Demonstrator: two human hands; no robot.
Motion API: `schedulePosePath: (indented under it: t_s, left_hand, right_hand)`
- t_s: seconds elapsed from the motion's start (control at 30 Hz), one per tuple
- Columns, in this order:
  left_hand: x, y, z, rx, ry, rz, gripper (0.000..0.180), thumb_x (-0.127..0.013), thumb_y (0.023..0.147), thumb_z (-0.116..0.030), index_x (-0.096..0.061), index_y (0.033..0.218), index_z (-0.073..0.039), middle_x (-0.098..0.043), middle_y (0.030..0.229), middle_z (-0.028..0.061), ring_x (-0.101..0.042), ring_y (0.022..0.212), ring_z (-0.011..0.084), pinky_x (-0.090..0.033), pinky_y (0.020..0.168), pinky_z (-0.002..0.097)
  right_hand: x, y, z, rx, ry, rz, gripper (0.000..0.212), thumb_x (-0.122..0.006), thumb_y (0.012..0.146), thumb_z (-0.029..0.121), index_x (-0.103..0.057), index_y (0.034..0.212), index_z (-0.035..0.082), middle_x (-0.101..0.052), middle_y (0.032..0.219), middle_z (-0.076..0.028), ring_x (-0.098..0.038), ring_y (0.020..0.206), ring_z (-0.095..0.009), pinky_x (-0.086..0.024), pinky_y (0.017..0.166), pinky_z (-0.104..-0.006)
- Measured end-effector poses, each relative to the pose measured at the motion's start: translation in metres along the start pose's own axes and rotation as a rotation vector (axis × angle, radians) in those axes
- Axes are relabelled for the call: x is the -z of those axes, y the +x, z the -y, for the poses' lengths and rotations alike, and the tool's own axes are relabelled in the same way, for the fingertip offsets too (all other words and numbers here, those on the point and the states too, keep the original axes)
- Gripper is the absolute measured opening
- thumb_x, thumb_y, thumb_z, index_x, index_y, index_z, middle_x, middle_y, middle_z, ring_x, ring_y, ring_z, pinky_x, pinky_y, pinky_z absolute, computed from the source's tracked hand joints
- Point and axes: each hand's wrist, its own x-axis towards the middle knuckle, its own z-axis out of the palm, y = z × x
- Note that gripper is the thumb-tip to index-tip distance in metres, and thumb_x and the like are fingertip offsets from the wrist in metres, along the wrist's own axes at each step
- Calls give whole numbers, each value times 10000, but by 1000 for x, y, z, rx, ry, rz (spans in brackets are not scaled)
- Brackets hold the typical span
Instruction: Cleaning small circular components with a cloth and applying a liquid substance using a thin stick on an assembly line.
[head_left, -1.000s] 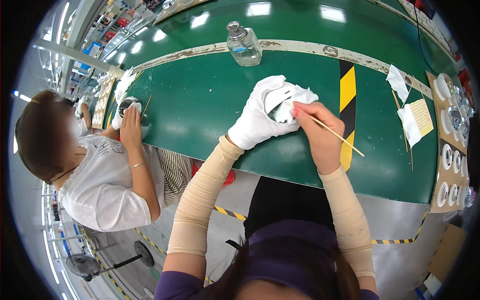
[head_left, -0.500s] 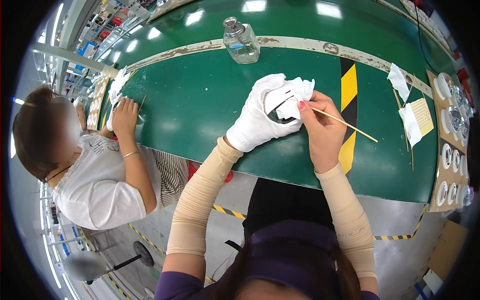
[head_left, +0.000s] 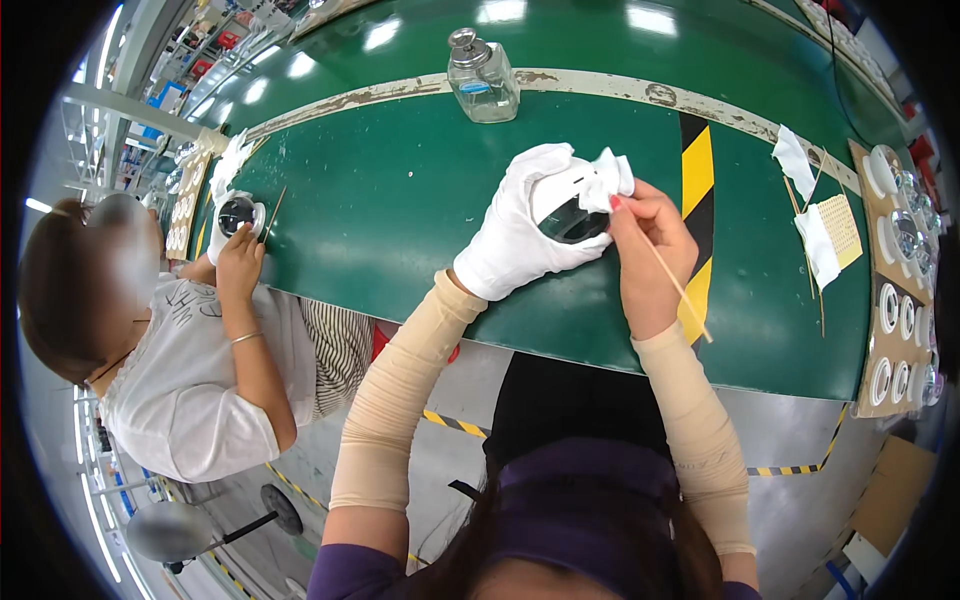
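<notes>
My left hand [head_left: 515, 232], in a white glove, is wrapped round a white round housing with a dark glossy dome [head_left: 573, 222]. It holds this part above the green table, dome tilted up toward me. My bare right hand [head_left: 655, 245] pinches a thin wooden stick [head_left: 677, 284], whose lower end points down and right. A crumpled white cloth [head_left: 606, 180] sits at the stick's upper end, by my fingertips. The cloth lies over the upper right of the housing and hides part of its rim.
A clear glass bottle with a metal cap [head_left: 484, 85] stands beyond my hands. Yellow-black tape [head_left: 698, 180] crosses the table. To the right lie cloth-tipped sticks [head_left: 820, 250], a yellow pad [head_left: 845, 232] and a cardboard tray of white rings [head_left: 884, 310]. A co-worker [head_left: 190, 390] at left holds a similar dark-domed part [head_left: 237, 215].
The cloth has shifted up off the dome, so more of the dark surface shows. The stick's free end has swung down and left. At left, the co-worker's domed part has come into view.
</notes>
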Motion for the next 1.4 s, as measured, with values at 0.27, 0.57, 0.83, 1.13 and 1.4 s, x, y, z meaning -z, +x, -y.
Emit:
schedulePosePath:
  t_s: [0.27, 0.57, 0.83, 1.13, 1.4]
  left_hand:
    - [0, 2, -1, -27, 2, 38, 807, -877, 637, -195, -408, 1286, -101, -541, 1231, 95, -528, 1165, 261, -411, 1024, 372]
    - [2, 5, -9, 102, -2, 69, 850, -885, 652, -146, -351, 1310, -81, -498, 1305, 122, -492, 1232, 235, -407, 1043, 368]
    - [0, 7, -4, 81, -24, 11, 855, -909, 604, -209, -402, 1279, -75, -531, 1214, 119, -512, 1180, 259, -415, 1018, 377]
    - [0, 3, -2, 136, -132, 4, 835, -911, 606, -203, -414, 1266, -83, -538, 1213, 103, -529, 1155, 252, -408, 1030, 379]
    - [4, 5, -7, 46, -85, 12, 847, -925, 578, -206, -428, 1256, -109, -515, 1260, 134, -496, 1227, 286, -416, 1031, 381]
  right_hand:
    - [2, -6, 7, 183, -288, 127, 33, -631, 868, -25, -611, 850, -42, -632, 1180, -114, -588, 896, -105, -473, 777, -226]
    - [8, 0, 0, 142, -250, 69, 45, -633, 885, -10, -615, 860, -43, -625, 1153, -99, -584, 894, -101, -473, 789, -232]
    - [4, 5, 3, -66, 34, 19, 29, -656, 867, -18, -635, 870, -37, -622, 1119, -97, -579, 921, -113, -473, 817, -241]
    - [0, 1, 4, 28, -53, 46, 35, -666, 859, -23, -640, 873, -42, -610, 1077, -75, -585, 905, -102, -468, 818, -229]
    - [16, 16, 1, -125, 130, 77, 105, -602, 915, 27, -613, 980, -55, -631, 1106, -100, -603, 884, -122, -499, 785, -256]
